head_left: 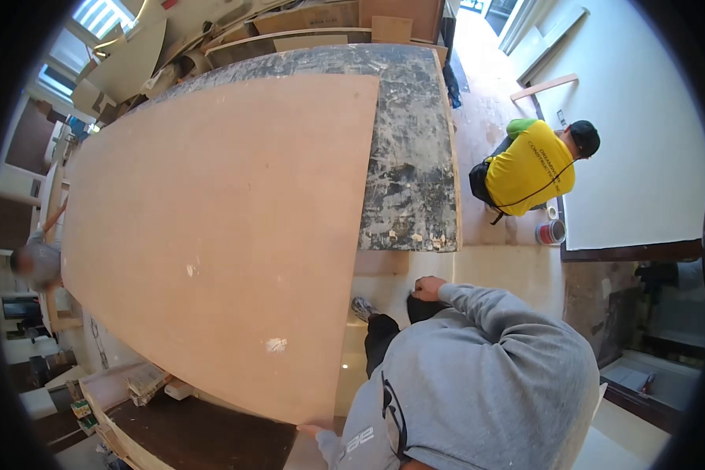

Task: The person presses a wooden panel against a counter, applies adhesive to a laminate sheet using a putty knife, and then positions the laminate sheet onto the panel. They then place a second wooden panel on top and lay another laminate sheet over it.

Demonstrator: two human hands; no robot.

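A large, thin plywood sheet (219,235) lies across the dark, paint-smeared worktable (411,157) and overhangs its near side. My left hand (312,431) grips the sheet at its near bottom corner; part of the fingers is hidden. Beside the table end, my right hand (428,288) is closed above my dark-trousered leg, apart from the sheet. Whatever it holds, if anything, cannot be made out. Two pale scuffed patches mark the sheet's surface. At the far left end, another person (39,262) in grey reaches an arm to the sheet's edge.
A co-worker in a yellow shirt (529,168) crouches beyond the table, by a large white panel (634,149). A paint can (551,232) stands near them. Boards and cartons (313,19) line the back. Below the sheet sits a dark-topped bench (204,435).
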